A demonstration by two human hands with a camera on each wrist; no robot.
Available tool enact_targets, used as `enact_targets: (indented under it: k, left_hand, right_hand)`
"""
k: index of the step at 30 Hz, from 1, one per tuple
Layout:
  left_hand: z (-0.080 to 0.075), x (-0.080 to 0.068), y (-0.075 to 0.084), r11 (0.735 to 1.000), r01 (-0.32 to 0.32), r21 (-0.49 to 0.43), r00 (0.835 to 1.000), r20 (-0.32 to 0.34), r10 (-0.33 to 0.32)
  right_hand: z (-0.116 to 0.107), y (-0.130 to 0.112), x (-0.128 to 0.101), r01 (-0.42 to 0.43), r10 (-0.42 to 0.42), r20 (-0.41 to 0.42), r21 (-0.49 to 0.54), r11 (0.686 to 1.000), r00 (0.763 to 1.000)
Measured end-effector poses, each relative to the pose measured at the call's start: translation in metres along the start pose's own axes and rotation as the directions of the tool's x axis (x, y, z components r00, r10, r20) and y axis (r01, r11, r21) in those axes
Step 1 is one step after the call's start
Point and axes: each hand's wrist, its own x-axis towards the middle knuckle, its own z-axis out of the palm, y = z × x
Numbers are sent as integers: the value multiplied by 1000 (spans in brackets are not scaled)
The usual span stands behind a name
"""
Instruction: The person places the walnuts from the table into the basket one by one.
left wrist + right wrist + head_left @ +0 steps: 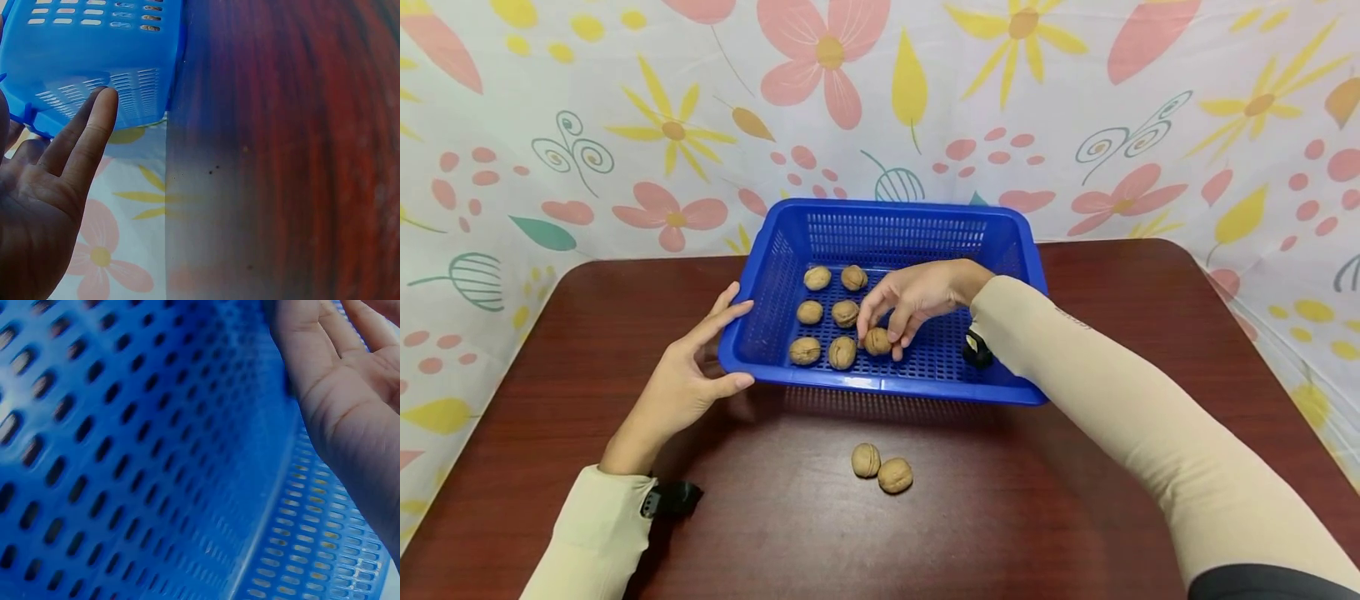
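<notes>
A blue plastic basket [887, 385] with slotted walls stands on the table. Inside its left half, several walnuts [809, 312] lie in rows. My right hand [917, 300] reaches into the basket and pinches a walnut [877, 341] between thumb and fingers, low over the floor and beside the front row. In the right wrist view that walnut is hidden; the hand [350, 394] shows against the slotted blue plastic. My left hand [688, 367] rests at the basket's left end, thumb by the front corner, and its extended fingers [94, 137] lie near the outer wall.
Two more walnuts [895, 476] lie close together on the dark wooden table [760, 533] in front of the basket. A flower-printed cloth [677, 133] hangs behind the table and along its sides. A black wrist device [672, 500] sits on the left sleeve.
</notes>
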Motion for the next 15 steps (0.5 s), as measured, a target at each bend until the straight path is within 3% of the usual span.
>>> enact_targets:
  k: [15]
  left_hand:
    - [0, 0, 1, 999, 10, 31, 1000, -5, -10]
  right_hand:
    - [1, 3, 4, -91, 91, -3, -80, 993, 996]
